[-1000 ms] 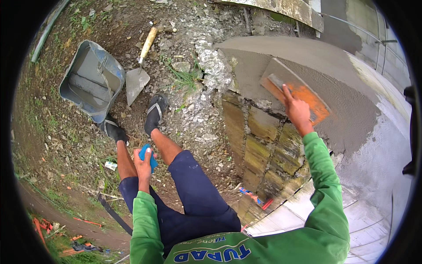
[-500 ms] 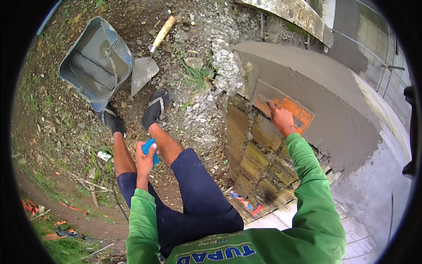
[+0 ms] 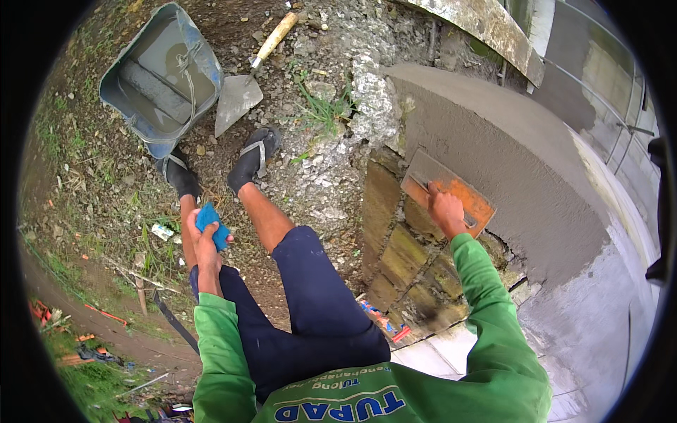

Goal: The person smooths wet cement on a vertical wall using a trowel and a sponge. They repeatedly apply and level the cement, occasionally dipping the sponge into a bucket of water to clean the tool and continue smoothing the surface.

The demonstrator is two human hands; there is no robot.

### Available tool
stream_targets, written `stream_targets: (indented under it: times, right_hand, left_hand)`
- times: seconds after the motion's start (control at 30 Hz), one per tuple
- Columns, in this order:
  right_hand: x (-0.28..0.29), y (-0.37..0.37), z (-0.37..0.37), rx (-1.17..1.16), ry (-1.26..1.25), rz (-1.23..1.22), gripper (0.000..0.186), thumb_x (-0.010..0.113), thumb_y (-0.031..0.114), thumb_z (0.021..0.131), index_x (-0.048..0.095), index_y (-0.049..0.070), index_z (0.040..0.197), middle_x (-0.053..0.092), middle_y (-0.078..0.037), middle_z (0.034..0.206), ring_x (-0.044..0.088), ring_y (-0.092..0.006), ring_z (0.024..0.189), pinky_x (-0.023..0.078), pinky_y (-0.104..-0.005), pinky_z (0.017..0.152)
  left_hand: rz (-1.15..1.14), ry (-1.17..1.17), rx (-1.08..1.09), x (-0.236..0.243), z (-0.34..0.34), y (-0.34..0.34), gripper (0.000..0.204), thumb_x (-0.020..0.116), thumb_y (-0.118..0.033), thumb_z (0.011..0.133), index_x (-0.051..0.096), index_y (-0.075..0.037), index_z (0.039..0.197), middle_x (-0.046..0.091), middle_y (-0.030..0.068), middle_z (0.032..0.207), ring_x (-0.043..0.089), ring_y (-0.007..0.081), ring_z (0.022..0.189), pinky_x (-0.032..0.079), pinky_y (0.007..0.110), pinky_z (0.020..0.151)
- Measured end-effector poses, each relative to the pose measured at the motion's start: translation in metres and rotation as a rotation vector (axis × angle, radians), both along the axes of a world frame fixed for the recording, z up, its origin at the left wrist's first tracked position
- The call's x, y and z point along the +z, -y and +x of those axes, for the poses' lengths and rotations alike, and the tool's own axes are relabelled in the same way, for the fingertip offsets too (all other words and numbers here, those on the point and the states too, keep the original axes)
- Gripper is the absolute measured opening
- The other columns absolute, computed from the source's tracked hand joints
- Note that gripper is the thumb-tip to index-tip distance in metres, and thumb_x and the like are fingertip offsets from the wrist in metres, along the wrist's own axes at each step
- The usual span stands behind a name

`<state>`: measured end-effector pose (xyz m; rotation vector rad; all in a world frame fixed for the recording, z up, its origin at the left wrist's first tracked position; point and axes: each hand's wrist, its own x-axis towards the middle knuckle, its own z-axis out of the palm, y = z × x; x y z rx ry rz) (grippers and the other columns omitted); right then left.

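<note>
My right hand (image 3: 446,211) is closed round the handle of an orange plastering float (image 3: 469,199). The float lies along the lower edge of the wet grey plastered wall (image 3: 508,169), just above the brownish stone facing (image 3: 405,261). Over my left shin, my left hand (image 3: 204,243) holds a blue sponge (image 3: 211,224) between thumb and fingers. A pointing trowel (image 3: 238,102) with a pale wooden handle rests on the gravel beyond my feet. Beside it stands a blue cut-open container (image 3: 159,77) with murky water and a grey block-like piece inside.
Stony ground with a grass tuft (image 3: 328,113) lies between my feet and the wall. A weathered board (image 3: 486,32) and thin metal bars (image 3: 620,127) are at the upper right. A red-and-blue wrapper (image 3: 384,322) lies below the stone facing.
The float and my right hand have shifted slightly down and left along the plaster's lower edge. My left hand has moved left with the sponge, which now shows more fully.
</note>
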<state>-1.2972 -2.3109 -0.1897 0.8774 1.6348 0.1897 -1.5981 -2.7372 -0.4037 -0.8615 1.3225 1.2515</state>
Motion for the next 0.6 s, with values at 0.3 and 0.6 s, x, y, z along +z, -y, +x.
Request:
stream_targets:
  times: [0.3, 0.6]
  right_hand:
    - [0.140, 0.114, -0.030, -0.270, -0.270, 0.079, 0.045, 0.053, 0.034, 0.100, 0.054, 0.020, 0.143, 0.066, -0.022, 0.071, 0.065, -0.0420, 0.062, 0.052, -0.0520, 0.058]
    - [0.203, 0.038, -0.030, 0.013, -0.520, 0.357, 0.050, 0.054, 0.022, 0.101, 0.045, 0.021, 0.150, 0.070, -0.021, 0.090, 0.068, -0.0366, 0.070, 0.051, -0.0441, 0.057]
  left_hand:
    - [0.223, -0.076, -0.428, 0.036, 0.161, -0.298, 0.049, 0.051, -0.046, 0.103, 0.061, -0.002, 0.083, 0.060, 0.0099, 0.071, 0.059, 0.0226, 0.065, 0.047, 0.042, 0.064]
    - [0.490, 0.283, -0.247, 0.003, 0.136, -0.327, 0.027, 0.060, -0.018, 0.100, 0.045, -0.016, 0.122, 0.058, 0.0089, 0.107, 0.067, 0.0222, 0.076, 0.060, 0.035, 0.047]
